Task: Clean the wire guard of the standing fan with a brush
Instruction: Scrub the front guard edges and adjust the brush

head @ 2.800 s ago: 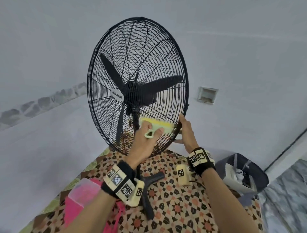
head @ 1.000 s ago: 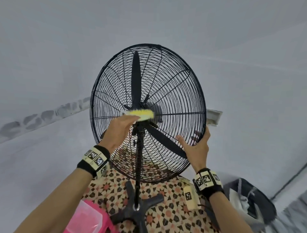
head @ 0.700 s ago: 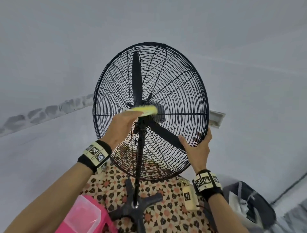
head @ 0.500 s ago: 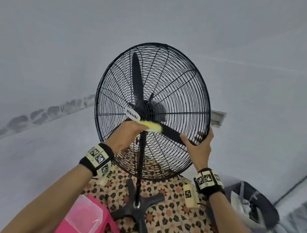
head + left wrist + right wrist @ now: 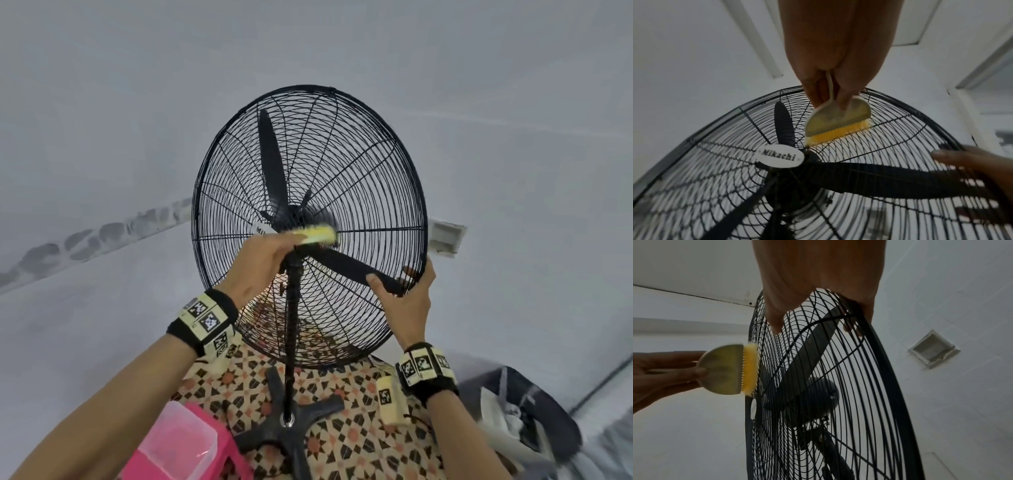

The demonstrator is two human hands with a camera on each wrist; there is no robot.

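The black standing fan's round wire guard [image 5: 359, 164] faces me, with a white Mikachi badge [image 5: 780, 156] at its hub. My left hand [image 5: 260, 263] grips the loop handle of a pale brush [image 5: 317, 234] and presses its yellow bristles [image 5: 838, 132] against the front wires just right of the badge. In the right wrist view the brush [image 5: 729, 369] stands edge-on to the guard [image 5: 859, 386]. My right hand [image 5: 407, 294] grips the guard's lower right rim, thumb on the front wires and fingers [image 5: 853, 327] curled round the back.
The fan's pole [image 5: 291, 325] and cross base [image 5: 291, 435] stand on a patterned mat [image 5: 342, 394]. A pink box with a clear lid [image 5: 185, 445] sits lower left, a dark bag [image 5: 527, 418] lower right. The white wall with a square recess [image 5: 445, 238] is behind.
Over the last half second my left hand lifted the brush from just below the hub back up to hub height. My right hand stays on the lower right rim.
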